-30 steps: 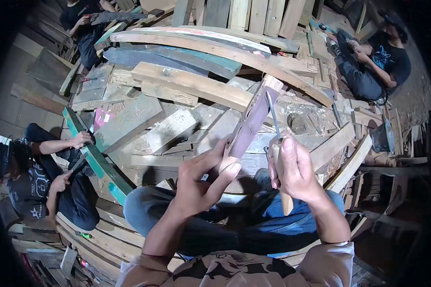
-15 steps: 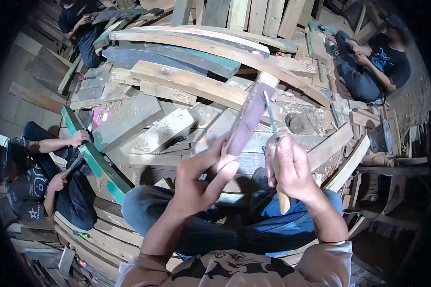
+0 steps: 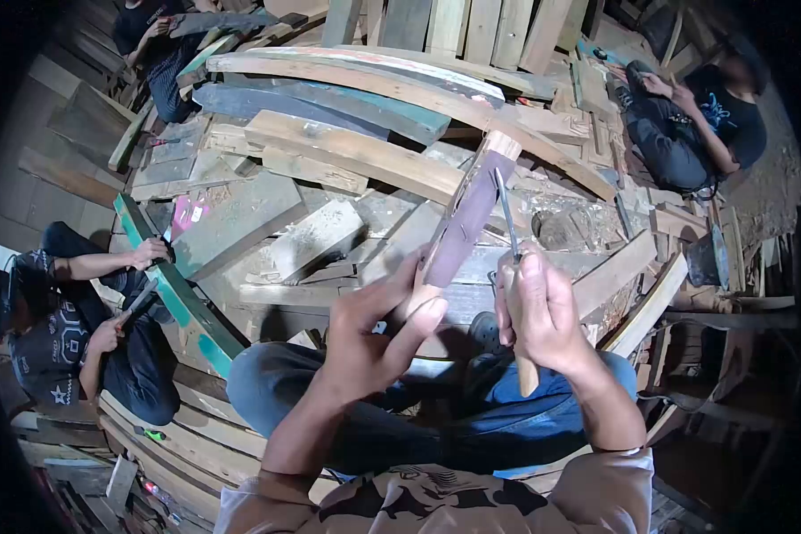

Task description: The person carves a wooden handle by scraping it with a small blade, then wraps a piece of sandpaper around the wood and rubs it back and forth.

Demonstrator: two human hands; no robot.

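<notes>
Two hands: left hand (image 3: 374, 336), right hand (image 3: 547, 313); one purple plank (image 3: 468, 216); one wood-handled tool (image 3: 527, 369); three co-workers (image 3: 67, 343)

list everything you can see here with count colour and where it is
wood piece: 1, purple face, pale end, held up at centre
hand tool: 1, grey shaft, wooden handle, right of the wood piece
green plank: 1, green, left, held by a seated person
curved planks: several, bare wood and blue-grey, pile ahead
other people: 3, dark clothes, left, top left, top right
jeans: 1 pair, blue, bottom centre
left hand: 1, grips wood piece
right hand: 1, grips hand tool
</notes>
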